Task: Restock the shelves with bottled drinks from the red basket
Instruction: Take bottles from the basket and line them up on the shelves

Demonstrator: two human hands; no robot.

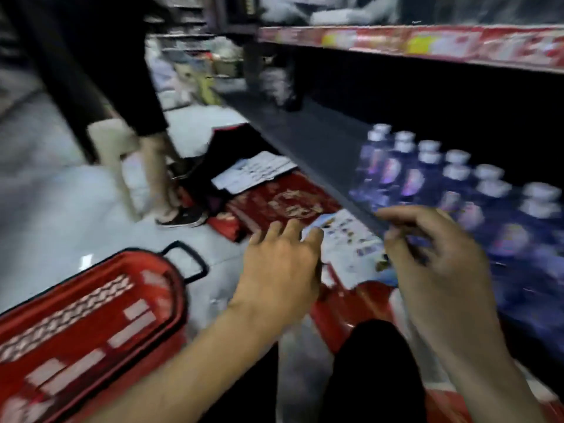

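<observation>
The frame is blurred by motion. The red basket [91, 315] stands on the floor at the lower left, and I see no bottles inside it. Several white-capped bottles [451, 184] with purple labels stand in rows on the dark low shelf [305, 132] at the right. My left hand [280, 264] hovers over the floor between basket and shelf, fingers spread, holding nothing. My right hand [433, 254] is at the shelf's front edge by the bottles, fingers loosely bent, with nothing in it.
Another person's legs and dark shoe [183, 218] stand on the floor at the left, just past the basket. Red boxes [283, 203] and papers [253, 172] lie on the floor under the shelf edge. An upper shelf with a red price strip [412, 41] runs above.
</observation>
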